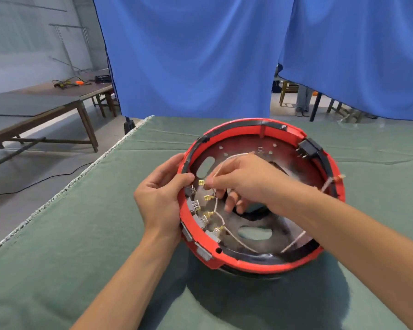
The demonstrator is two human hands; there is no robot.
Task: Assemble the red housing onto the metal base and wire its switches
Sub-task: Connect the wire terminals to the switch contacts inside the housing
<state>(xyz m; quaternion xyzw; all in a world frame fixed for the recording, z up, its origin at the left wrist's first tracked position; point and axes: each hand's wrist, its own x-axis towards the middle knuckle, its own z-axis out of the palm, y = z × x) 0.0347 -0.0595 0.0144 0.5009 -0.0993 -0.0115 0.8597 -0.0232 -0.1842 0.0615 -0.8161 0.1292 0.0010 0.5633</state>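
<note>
On the green cloth: the red housing [253, 265] was seen tilted up toward the camera, seated around the metal base [293, 160], with its lower edge on the table [57, 258].
Left hand: the left hand [160, 201] was wrapped over the housing's left rim, fingers curled on the red edge and the thumb pressed on its inner side.
Right hand: the right hand [243, 182] was reached inside the ring, thumb and forefinger pinched together on a white wire [221, 166] just behind its brass terminal [201, 182]; the other fingers were loosely bent below.
Terminal position: the brass terminal was held just beside the uppermost switch [190, 190] on the left inner wall; whether contact was made could not be told.
Other switches: three grey switches [202, 220] were set lower along the same wall, each met by a brass connector with white leads trailing across the base.
Black switch: a black rocker switch [308, 147] was mounted at the upper right rim.
Background: blue curtains [188, 55] were hung behind the table, and a wooden bench [34, 120] was placed at the left.
</note>
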